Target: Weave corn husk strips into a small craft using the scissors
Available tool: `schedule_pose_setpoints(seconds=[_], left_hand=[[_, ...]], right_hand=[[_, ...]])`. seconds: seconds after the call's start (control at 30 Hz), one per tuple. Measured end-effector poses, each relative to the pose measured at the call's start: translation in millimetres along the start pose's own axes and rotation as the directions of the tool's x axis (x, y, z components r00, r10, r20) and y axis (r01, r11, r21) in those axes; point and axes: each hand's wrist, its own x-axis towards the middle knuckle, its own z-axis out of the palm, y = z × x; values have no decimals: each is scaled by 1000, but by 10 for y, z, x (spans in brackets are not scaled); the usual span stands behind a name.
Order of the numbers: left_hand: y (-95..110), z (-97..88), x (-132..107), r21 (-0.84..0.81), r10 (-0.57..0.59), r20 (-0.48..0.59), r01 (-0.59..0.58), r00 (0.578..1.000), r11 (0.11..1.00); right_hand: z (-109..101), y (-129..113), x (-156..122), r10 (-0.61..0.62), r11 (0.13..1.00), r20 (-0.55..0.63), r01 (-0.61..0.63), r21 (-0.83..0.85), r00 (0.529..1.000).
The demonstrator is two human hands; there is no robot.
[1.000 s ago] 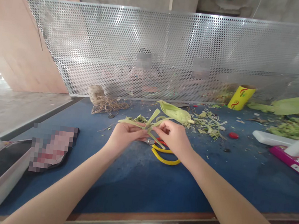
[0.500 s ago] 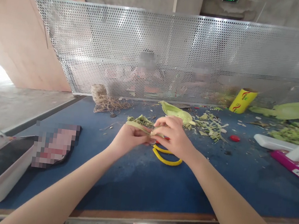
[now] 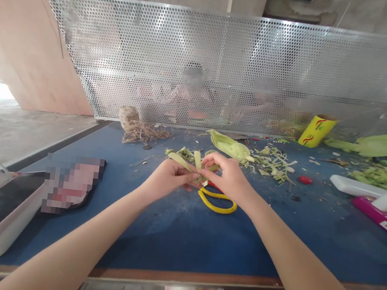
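Note:
Above the middle of the blue table, my left hand [image 3: 170,177] pinches pale green husk strips [image 3: 180,161] between thumb and fingers. One strip end stands upright between the hands. My right hand [image 3: 228,175] meets it from the right, fingertips closed on the same strips; where they cross is partly hidden by the fingers. Just below the right hand lie scissors with yellow handles [image 3: 219,209] and some red near the pivot, their blades covered. Behind the hands are a larger green husk [image 3: 230,147] and a small pile of shredded green bits [image 3: 185,154].
A perforated metal screen [image 3: 226,50] borders the table's far side, with people behind it. Twine [image 3: 148,134], cut scraps [image 3: 275,164], a yellow roll [image 3: 318,131] and a red piece [image 3: 305,179] lie around. Left is a phone [image 3: 75,184]; right, a purple power strip [image 3: 378,217].
The strip has been bent, so one end now rises upright between my hands. My right hand has shifted slightly down and its fingers have drawn in. The view tilted a little.

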Motion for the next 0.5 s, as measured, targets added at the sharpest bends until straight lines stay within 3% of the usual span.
schedule_pose_setpoints(seconds=[0.13, 0.3, 0.5], left_hand=[[2, 5, -2, -8, -14, -73, 13, 997, 1000], [-21, 18, 7, -2, 13, -2, -13, 1000, 1000], [-42, 36, 4, 74, 20, 20, -21, 1000, 997]], right_hand=[[-60, -3, 5, 18, 998, 21, -17, -59, 1000], [-59, 19, -4, 60, 998, 40, -59, -18, 997], [-16, -29, -1, 63, 985, -59, -71, -154, 996]])
